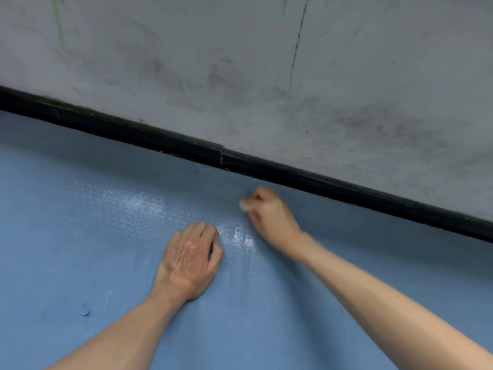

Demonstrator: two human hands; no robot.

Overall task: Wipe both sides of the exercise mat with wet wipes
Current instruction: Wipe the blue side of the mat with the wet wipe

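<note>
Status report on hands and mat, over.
Left hand rests on mat. Right hand grips wipe, blurred, near black baseboard. Mat shows wet sheen. Nothing in the way.

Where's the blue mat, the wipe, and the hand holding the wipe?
Mat (80, 236): head view, bare blue surface at the left.
Right hand (269, 214): head view, back of the hand.
Wipe (244, 205): head view, blurred white bit poking out of that hand.
</note>
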